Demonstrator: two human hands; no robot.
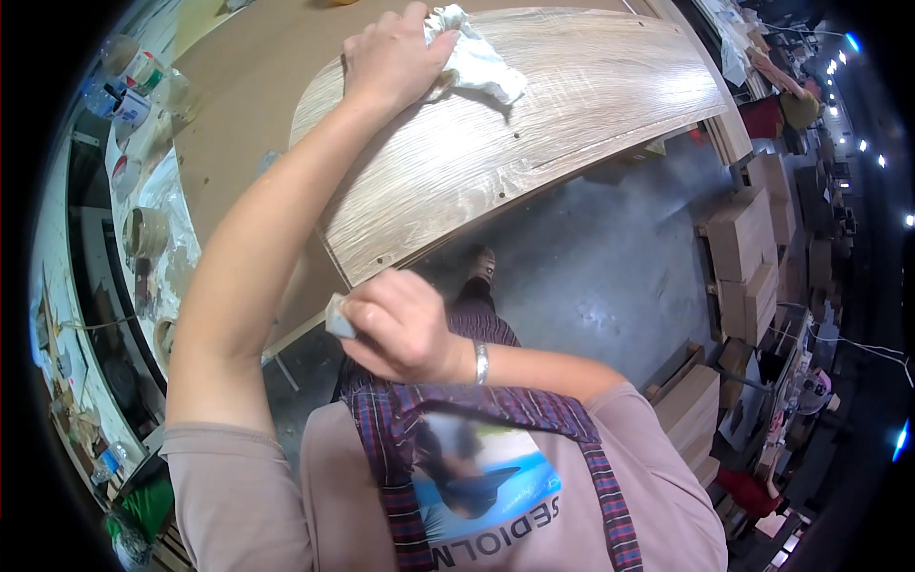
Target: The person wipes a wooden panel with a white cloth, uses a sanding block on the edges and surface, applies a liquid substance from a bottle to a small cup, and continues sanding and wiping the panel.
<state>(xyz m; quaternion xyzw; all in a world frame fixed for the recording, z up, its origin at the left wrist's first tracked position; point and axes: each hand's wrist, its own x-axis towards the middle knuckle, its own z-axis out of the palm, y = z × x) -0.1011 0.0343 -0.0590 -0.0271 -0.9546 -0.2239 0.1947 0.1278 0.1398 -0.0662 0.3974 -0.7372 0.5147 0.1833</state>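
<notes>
Plastic bottles [144, 73]: several, contents unclear.
White cloth [488, 72]: one, clamped under left hand [396, 62].
Pale piece [338, 317]: one, gripped by right hand [405, 324].

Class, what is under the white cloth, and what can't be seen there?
Under the white cloth is the wood-grain panel, whose surface shows around it. The patch directly beneath is covered, so its condition cannot be seen. The left hand touches the cloth's left side.

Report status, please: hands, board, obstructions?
Left hand on white cloth. Right hand holding small pale piece. Wood-grain board under cloth; left forearm hides part of it.
</notes>
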